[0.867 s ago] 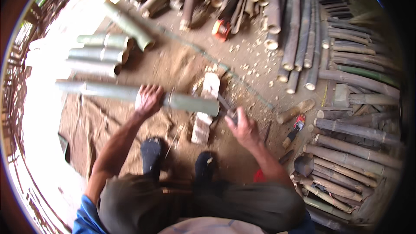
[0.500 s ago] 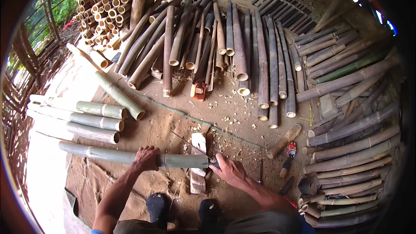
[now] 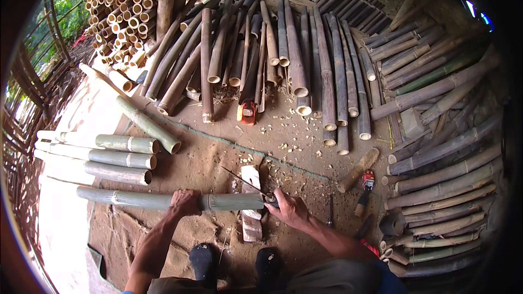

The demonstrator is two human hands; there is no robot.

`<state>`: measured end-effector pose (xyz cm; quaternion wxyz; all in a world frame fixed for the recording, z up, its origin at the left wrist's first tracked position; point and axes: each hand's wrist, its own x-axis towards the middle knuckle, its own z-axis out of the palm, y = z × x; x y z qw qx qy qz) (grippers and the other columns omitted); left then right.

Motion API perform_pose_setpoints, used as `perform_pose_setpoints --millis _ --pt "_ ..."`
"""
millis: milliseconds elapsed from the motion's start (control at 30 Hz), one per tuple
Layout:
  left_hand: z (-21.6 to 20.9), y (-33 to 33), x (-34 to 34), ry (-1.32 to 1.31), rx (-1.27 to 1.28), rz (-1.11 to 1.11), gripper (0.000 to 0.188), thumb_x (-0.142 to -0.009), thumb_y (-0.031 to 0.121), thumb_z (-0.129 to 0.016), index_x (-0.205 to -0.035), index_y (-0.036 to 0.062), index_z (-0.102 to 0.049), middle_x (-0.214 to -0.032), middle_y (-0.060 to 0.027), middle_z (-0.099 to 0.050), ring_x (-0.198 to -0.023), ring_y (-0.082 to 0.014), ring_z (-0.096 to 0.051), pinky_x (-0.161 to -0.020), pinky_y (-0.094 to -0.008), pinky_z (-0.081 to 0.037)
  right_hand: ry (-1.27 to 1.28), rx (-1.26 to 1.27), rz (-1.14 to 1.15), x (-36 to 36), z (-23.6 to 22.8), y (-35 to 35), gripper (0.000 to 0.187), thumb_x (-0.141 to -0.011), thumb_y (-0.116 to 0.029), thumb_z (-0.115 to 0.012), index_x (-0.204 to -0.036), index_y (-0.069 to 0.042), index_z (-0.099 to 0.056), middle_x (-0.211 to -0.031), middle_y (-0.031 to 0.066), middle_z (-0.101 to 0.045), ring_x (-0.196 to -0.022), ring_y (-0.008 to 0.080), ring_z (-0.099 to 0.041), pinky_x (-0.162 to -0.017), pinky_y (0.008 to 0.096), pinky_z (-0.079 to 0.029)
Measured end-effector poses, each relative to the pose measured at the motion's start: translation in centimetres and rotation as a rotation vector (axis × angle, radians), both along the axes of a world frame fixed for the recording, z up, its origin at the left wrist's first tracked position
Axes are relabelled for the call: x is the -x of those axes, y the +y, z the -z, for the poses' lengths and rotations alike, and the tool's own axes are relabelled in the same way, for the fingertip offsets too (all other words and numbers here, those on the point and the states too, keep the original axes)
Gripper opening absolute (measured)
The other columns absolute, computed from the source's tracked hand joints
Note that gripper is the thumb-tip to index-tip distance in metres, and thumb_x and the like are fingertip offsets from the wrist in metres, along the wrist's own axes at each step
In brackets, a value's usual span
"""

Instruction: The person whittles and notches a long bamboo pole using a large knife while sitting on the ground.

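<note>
A green bamboo pole (image 3: 144,198) lies crosswise in front of me, its right end resting on a pale split wooden block (image 3: 251,223). My left hand (image 3: 186,202) is wrapped over the pole's middle. At the pole's right end, my right hand (image 3: 290,210) is closed round the dark handle of a long, narrow blade (image 3: 242,178). The blade slants up and left, over the block and beyond the pole. I cannot tell whether it is a saw or a knife. From here I cannot make out whether it touches the bamboo.
Several cut green poles (image 3: 122,160) lie at the left. Beyond are piled dark bamboo poles (image 3: 297,62) and an orange tool (image 3: 247,112). To the right are a short bamboo piece (image 3: 358,170), a red-and-black tool (image 3: 365,190) and stacked poles (image 3: 441,188). My feet (image 3: 202,261) are close below the pole.
My right hand has shifted slightly away from me with the blade. My left hand keeps its grip on the pole. The whole view has moved a little.
</note>
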<state>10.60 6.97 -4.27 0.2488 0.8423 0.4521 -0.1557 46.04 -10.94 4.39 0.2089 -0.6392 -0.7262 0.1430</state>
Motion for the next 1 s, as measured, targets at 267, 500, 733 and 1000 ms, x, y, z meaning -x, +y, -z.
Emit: perform_pose_setpoints --millis 267,500,733,1000 --pt "0.3 -1.1 1.5 -0.189 -0.29 -0.013 0.025 -0.06 0.02 -0.08 -0.084 0.0122 -0.075 -0.082 -0.0154 -0.075 -0.078 -0.0383 -0.075 -0.071 -0.0495 -0.059 -0.037 0.315 0.032 -0.7 0.8 0.0 0.039 -0.101 -0.032 -0.067 -0.117 0.0 -0.051 -0.08 0.0253 -0.071 -0.073 0.0451 -0.073 -0.056 0.0544 -0.057" --pt "0.3 -1.2 -1.4 -0.125 -0.213 0.013 0.042 -0.06 0.019 -0.086 -0.098 0.0125 -0.071 -0.097 -0.0115 -0.076 -0.096 -0.0323 -0.074 -0.091 -0.0457 -0.054 -0.053 0.188 -0.025 -2.1 1.3 -1.0 0.035 -0.102 -0.028 -0.069 -0.114 -0.001 -0.049 -0.085 0.0237 -0.071 -0.072 0.0435 -0.073 -0.059 0.0508 -0.058" --pt "0.5 -1.7 0.4 -0.14 -0.221 -0.023 0.039 -0.06 0.017 -0.084 -0.095 0.0125 -0.068 -0.094 -0.0092 -0.074 -0.097 -0.0344 -0.072 -0.09 -0.0489 -0.054 -0.115 0.236 -0.08 2.2 -4.4 1.0 0.034 -0.101 -0.025 -0.07 -0.113 -0.001 -0.048 -0.085 0.0217 -0.073 -0.072 0.0386 -0.076 -0.057 0.047 -0.059" --pt "1.7 -1.8 -0.2 -0.251 -0.281 -0.025 0.029 -0.064 0.013 -0.08 -0.091 0.0119 -0.069 -0.093 -0.0091 -0.073 -0.095 -0.0315 -0.072 -0.088 -0.047 -0.053 -0.372 0.553 0.028 -4.1 1.4 -1.6 0.035 -0.104 -0.027 -0.067 -0.114 0.002 -0.051 -0.085 0.0234 -0.072 -0.076 0.0412 -0.075 -0.065 0.0529 -0.058"
